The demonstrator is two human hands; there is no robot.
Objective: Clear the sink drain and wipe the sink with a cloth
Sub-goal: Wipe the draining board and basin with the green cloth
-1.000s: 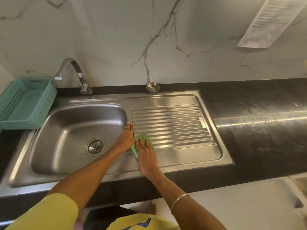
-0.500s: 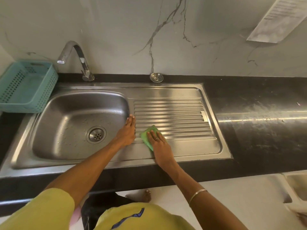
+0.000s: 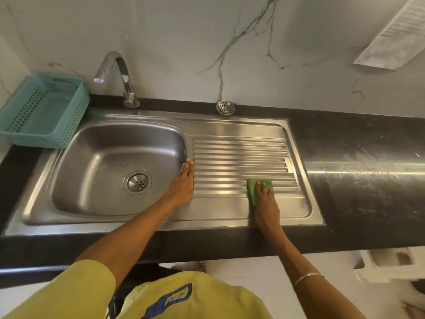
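A steel sink (image 3: 76,139) is set into a black counter, with a round drain (image 3: 137,182) at the bottom of its basin and a ribbed draining board (image 3: 239,155) on the right. My left hand (image 3: 184,183) lies flat, fingers together, on the ridge between basin and draining board. My right hand (image 3: 265,203) presses a green cloth (image 3: 254,185) onto the near right part of the ribs. A loose round strainer (image 3: 225,107) rests on the counter behind the draining board.
A curved tap (image 3: 119,74) stands behind the basin. At the far left sits a teal plastic basket (image 3: 43,111). The black counter (image 3: 358,171) runs on to the right, streaked with white marks. A paper sheet (image 3: 395,35) hangs on the marble wall.
My right hand has slid the green cloth to the right along the draining board, away from my left hand. The left hand has stayed on the basin's edge.
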